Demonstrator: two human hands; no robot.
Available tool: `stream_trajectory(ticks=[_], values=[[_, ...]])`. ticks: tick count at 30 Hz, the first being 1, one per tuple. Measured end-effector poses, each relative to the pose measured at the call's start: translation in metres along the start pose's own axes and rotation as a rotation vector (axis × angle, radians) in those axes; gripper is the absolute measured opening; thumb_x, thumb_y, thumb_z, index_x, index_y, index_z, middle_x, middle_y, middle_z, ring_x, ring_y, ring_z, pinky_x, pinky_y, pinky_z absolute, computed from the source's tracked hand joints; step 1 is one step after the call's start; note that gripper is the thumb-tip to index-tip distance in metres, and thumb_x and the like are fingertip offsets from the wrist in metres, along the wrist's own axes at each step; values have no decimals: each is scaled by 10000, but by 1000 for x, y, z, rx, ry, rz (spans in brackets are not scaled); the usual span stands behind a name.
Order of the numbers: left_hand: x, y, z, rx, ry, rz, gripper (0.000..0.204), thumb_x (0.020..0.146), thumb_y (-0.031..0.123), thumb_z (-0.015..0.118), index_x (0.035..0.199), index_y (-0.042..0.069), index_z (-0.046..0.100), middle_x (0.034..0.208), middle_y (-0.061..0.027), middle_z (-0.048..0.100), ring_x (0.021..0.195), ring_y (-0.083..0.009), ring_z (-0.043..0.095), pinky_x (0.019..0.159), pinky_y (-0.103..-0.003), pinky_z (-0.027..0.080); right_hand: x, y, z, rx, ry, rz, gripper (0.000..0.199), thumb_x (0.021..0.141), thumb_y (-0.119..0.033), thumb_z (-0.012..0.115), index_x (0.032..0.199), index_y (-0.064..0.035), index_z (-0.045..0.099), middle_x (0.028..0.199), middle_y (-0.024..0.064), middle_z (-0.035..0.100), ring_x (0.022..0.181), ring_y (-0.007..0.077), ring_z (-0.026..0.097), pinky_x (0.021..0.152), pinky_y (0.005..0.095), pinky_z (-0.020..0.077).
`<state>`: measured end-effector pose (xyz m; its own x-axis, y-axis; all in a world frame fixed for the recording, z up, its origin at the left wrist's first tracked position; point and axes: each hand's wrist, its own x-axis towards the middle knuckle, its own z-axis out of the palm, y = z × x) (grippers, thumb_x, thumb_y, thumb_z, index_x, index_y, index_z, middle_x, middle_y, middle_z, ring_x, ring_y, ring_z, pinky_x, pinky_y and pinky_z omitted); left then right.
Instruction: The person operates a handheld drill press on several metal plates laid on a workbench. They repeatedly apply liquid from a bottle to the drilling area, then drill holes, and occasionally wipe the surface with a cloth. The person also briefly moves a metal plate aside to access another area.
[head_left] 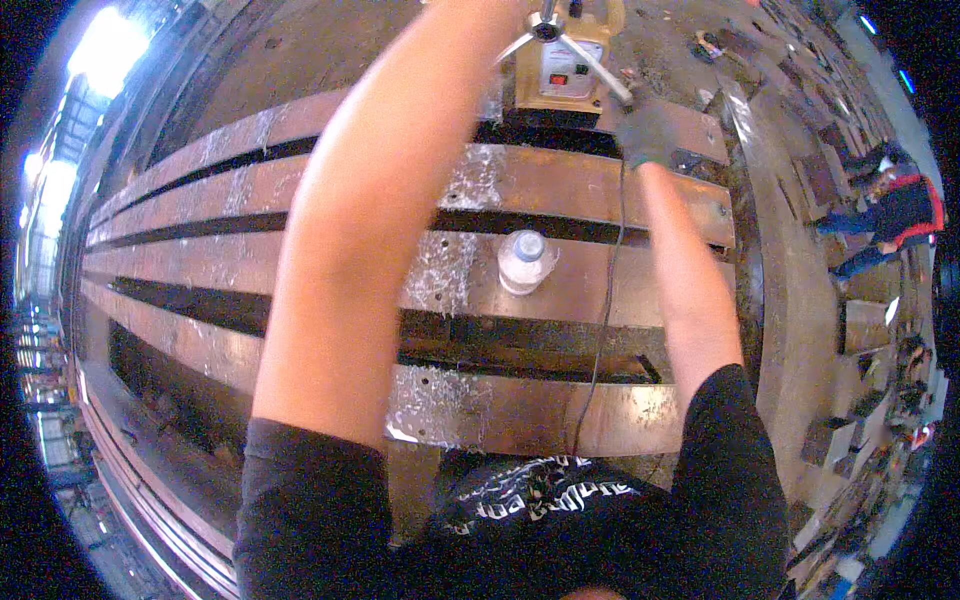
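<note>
A yellow magnetic drill (559, 93) stands on the far steel beams, with a pale front panel and a red switch. Metal spokes of its feed handle (590, 68) spread from a round hub. My right hand (646, 128), in a dark glove and somewhat blurred, is closed around the outer end of the right spoke. My left arm reaches up across the beams to the top edge, left of the hub; its hand lies beyond the picture. A clear bottle (525, 263) with a bluish cap stands upright on a nearer beam, between my forearms.
Several rusty steel beams (555, 190) lie side by side with dark gaps between them; pale shavings or spatter mark them. A dark cable (606, 310) runs from the drill toward me. Another person (890, 218) in dark and red clothing is at the right, among scattered metal pieces.
</note>
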<state>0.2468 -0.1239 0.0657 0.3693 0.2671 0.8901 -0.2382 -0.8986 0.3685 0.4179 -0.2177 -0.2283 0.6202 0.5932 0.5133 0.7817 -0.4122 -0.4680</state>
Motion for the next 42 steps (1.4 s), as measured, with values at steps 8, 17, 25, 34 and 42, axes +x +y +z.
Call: stream_trajectory(ticks=[8, 17, 25, 34, 42], values=[[-21, -5, 162, 148, -570, 15, 462, 1011, 474, 503, 1173, 78, 676, 1083, -230, 705, 1011, -424, 678, 908, -516, 500, -35, -51, 91, 339, -454, 66, 642, 920, -549, 640, 1345, -69, 604, 1185, 199, 704, 1066, 391, 689, 943, 485, 546], [-25, -131, 171, 98, -538, 219, 644, 1044, 496, 545, 1552, 112, 443, 1482, -213, 549, 1332, -341, 573, 1156, -347, 427, 7, -115, 123, 401, -399, 39, 642, 944, -548, 609, 1353, -52, 593, 1209, 179, 682, 1067, 373, 669, 959, 463, 530], [-37, -102, 136, 170, -515, 134, 476, 967, 428, 609, 1288, 85, 532, 1223, -207, 589, 1112, -359, 602, 976, -403, 459, -6, -107, 93, 396, -334, 20, 644, 966, -547, 581, 1360, -37, 584, 1231, 161, 662, 1069, 358, 651, 973, 444, 515], [-166, 77, -35, 162, 419, -193, 321, 880, 352, 682, 991, 55, 633, 931, -201, 633, 864, -380, 634, 774, -467, 494, -6, 88, 26, 277, -568, -22, 648, 990, -546, 550, 1367, -20, 573, 1255, 141, 640, 1070, 341, 631, 988, 423, 498], [-339, 147, -121, 315, 1162, -629, 292, 905, 326, 691, 858, 38, 675, 802, -207, 669, 751, -406, 651, 654, -500, 499, 121, 47, 134, 511, -796, 231, 652, 1012, -546, 522, 1374, -5, 564, 1276, 123, 621, 1071, 325, 613, 1002, 404, 484]])
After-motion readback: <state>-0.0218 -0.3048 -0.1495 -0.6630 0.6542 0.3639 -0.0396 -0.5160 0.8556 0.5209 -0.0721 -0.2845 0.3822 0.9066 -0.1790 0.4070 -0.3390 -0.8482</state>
